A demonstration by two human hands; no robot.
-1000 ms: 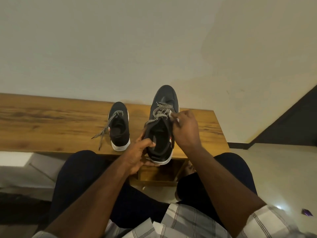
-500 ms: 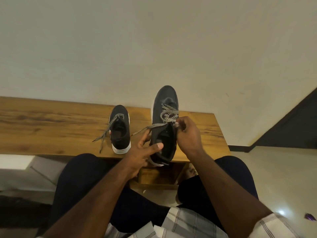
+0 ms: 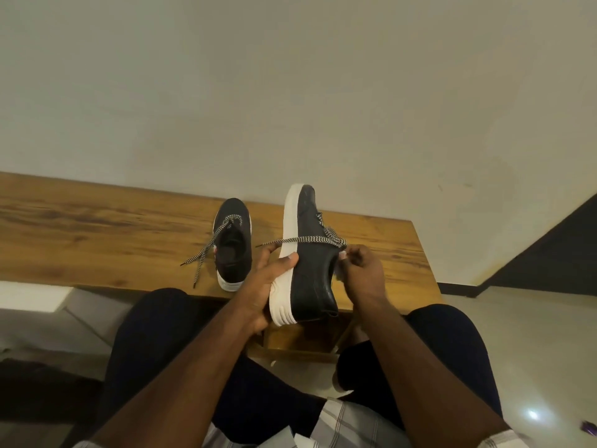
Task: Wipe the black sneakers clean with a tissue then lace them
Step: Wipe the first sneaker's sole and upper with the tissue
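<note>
Left hand (image 3: 258, 286) grips sneaker (image 3: 307, 263) sole; right hand (image 3: 361, 270) pinches floppy lace (image 3: 310, 240). Light, stiff; hold sole.

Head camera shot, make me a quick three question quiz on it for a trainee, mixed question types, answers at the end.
1. True or false: the held sneaker is tipped so its white sole shows.
2. Which hand grips that sneaker's sole? A left hand B right hand
3. Fill in: the other sneaker rests on the wooden ____.

Key: 1 true. 2 A; the right hand pinches at the lace. 3 bench.
</note>
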